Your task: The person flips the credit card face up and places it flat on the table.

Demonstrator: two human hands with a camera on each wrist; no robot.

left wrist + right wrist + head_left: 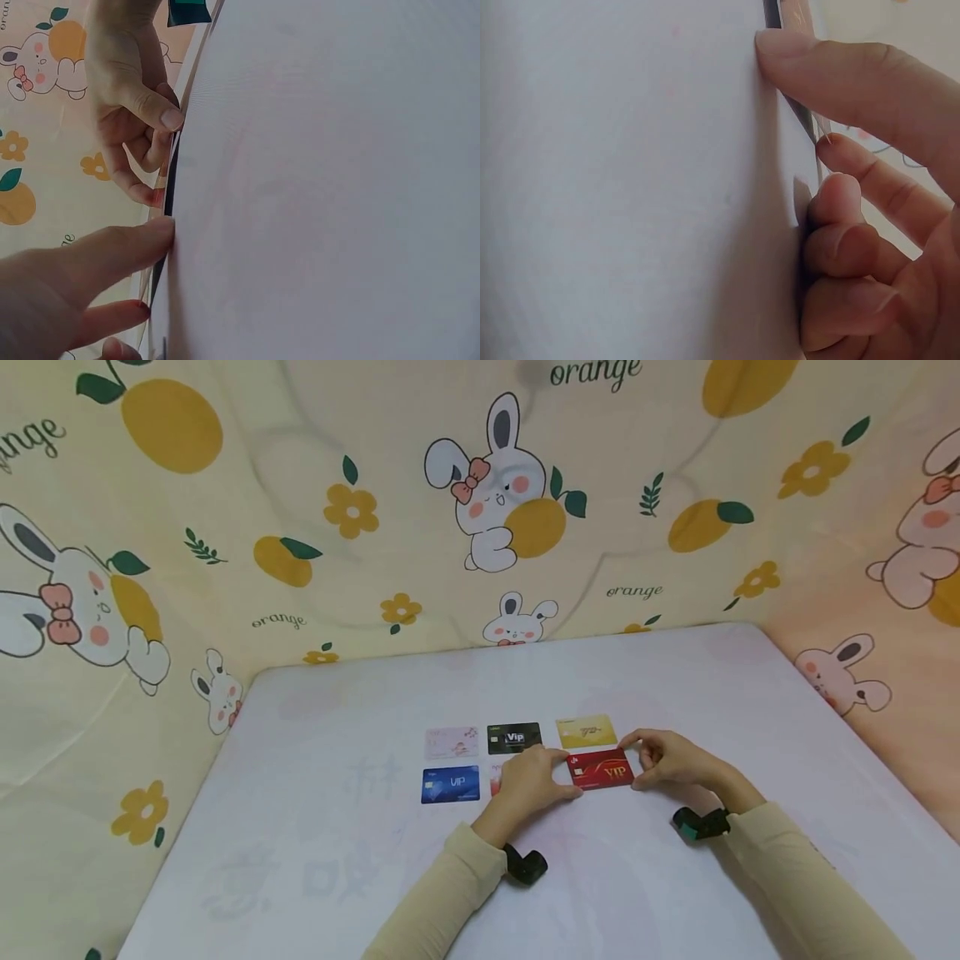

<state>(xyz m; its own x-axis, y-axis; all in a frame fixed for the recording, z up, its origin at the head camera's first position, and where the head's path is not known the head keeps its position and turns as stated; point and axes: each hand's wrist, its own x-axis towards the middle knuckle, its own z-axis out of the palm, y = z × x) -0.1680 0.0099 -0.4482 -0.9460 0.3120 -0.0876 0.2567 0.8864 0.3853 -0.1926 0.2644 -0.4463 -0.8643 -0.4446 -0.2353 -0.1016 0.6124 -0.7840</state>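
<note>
A red VIP card (600,769) lies at the lower right of a small group of cards, held between both hands. My left hand (528,781) grips its left side, thumb at the near corner and forefinger at the far one. On the right side, my right hand (675,758) holds it the same way, the other fingers curled in. Directly beyond it is a gold card (587,732). A white card with red print (496,777) is mostly hidden behind my left hand. In the left wrist view both hands meet the card's thin edge (172,176).
To the left lie a black Vip card (513,737), a pale pink card (452,742) and a blue VIP card (450,784). The white tabletop (300,827) ends at a patterned cloth backdrop (420,543). Dark wrist cameras (527,866) hang below the sleeves.
</note>
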